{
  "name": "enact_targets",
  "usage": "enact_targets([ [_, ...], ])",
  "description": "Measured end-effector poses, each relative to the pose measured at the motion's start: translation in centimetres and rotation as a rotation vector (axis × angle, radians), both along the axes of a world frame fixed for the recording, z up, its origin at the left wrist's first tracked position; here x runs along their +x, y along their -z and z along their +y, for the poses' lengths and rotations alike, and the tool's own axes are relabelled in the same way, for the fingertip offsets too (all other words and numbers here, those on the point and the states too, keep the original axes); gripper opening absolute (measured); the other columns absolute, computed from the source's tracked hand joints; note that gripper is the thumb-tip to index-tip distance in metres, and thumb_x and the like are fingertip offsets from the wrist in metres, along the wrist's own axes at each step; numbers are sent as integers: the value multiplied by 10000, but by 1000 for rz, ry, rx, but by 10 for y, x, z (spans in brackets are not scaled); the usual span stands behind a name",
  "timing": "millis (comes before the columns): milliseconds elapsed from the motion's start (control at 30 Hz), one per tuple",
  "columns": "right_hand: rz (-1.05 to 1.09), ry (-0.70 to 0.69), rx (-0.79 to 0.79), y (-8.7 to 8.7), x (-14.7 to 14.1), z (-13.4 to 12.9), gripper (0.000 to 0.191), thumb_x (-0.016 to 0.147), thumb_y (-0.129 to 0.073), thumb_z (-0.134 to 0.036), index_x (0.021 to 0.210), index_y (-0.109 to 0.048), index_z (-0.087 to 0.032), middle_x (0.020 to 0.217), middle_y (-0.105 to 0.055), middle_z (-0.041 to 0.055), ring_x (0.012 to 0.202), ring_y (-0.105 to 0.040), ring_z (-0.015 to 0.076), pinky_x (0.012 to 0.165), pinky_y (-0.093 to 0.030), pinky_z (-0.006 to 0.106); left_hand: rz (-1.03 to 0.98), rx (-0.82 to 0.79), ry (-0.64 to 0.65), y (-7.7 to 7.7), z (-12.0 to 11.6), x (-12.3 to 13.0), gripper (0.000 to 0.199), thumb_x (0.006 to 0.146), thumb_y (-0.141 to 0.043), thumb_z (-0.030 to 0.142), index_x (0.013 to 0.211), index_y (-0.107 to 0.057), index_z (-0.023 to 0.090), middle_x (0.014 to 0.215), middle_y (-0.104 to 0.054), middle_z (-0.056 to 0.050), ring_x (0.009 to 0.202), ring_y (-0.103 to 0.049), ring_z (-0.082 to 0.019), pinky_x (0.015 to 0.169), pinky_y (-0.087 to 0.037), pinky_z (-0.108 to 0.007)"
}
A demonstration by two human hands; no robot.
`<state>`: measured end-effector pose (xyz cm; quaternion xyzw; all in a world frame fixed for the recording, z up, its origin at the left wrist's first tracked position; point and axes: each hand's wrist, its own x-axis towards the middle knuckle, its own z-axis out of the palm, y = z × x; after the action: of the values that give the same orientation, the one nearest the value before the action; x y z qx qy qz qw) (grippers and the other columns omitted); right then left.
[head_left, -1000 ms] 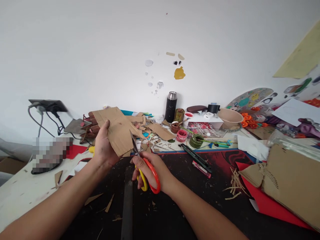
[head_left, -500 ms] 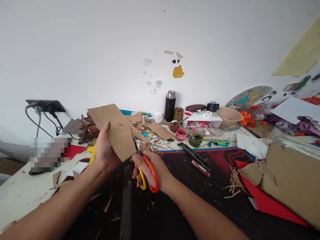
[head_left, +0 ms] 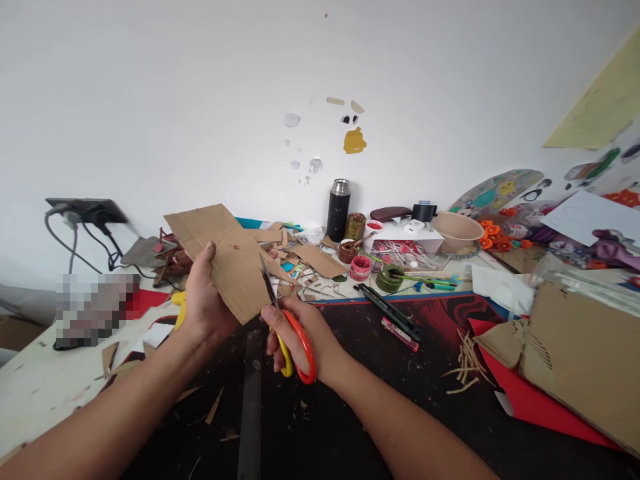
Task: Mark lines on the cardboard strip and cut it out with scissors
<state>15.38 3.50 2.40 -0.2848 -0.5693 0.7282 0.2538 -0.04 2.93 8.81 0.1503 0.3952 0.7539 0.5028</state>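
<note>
My left hand (head_left: 207,303) grips a flat piece of brown cardboard (head_left: 235,263), its thumb on the near face and the other fingers mostly hidden behind. The piece is held tilted above the dark mat. My right hand (head_left: 305,337) is wrapped round a pair of scissors (head_left: 303,357) with one red and one yellow handle. Their dark blades point up and away, along the right edge of the cardboard. Whether the blades are closed is hard to make out. Below the hands a dark metal ruler (head_left: 251,407) lies on the mat (head_left: 340,427).
Cardboard scraps (head_left: 317,259) lie heaped behind my hands. Beyond the mat stand a black flask (head_left: 339,217) and paint jars, including a green one (head_left: 389,278). A utility knife (head_left: 387,310) rests on the mat; stacked cardboard (head_left: 583,360) is at right, a power strip (head_left: 87,211) at left.
The cardboard has shifted slightly left in my left hand, away from the scissor blades. The right hand keeps its grip on the scissors, and the whole view has moved a little.
</note>
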Motion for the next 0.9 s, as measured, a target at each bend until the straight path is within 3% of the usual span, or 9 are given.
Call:
enact_targets([
  [100, -10, 0, 10, 3, 0, 0, 658, 874, -703, -868, 960, -539, -236, 590, -613, -77, 375, -566, 114, 369, -456, 198, -11, 32, -12, -1, 2, -2, 502, 1106, -436, 480, 1384, -736, 188, 1078, -851, -113, 849, -827, -275, 751, -698, -370],
  [300, 5, 5, 40, 9, 1, 1, 591, 933, -700, -804, 966, -556, -231, 627, -628, -68, 390, -570, 108, 382, -472, 201, 26, 8, 44, 6, 3, -3, 556, 1108, -422, 519, 1410, -725, 165, 1216, -838, -157, 1082, -827, -321, 879, -702, -416],
  [667, -26, 4, 38, 1, 2, 0, 582, 939, -691, -801, 950, -542, -238, 613, -607, -75, 388, -561, 108, 381, -461, 201, 16, -31, 58, 9, 1, -4, 570, 1082, -450, 551, 1370, -742, 155, 1217, -828, -188, 1162, -800, -362, 925, -698, -454],
  [767, -29, 9, 41, 1, 2, 0, 556, 954, -698, -770, 947, -545, -236, 609, -600, -76, 387, -557, 109, 375, -457, 201, 16, -30, 59, 7, -1, -1, 558, 1083, -452, 528, 1365, -745, 147, 1169, -836, -180, 1079, -816, -345, 863, -705, -427],
  [900, -23, 20, 54, 0, 3, 0, 569, 944, -709, -776, 908, -537, -235, 601, -589, -77, 386, -560, 107, 369, -467, 199, -2, -75, 17, 3, -3, 5, 485, 1084, -451, 481, 1236, -780, 159, 964, -835, -122, 749, -791, -260, 618, -667, -330],
])
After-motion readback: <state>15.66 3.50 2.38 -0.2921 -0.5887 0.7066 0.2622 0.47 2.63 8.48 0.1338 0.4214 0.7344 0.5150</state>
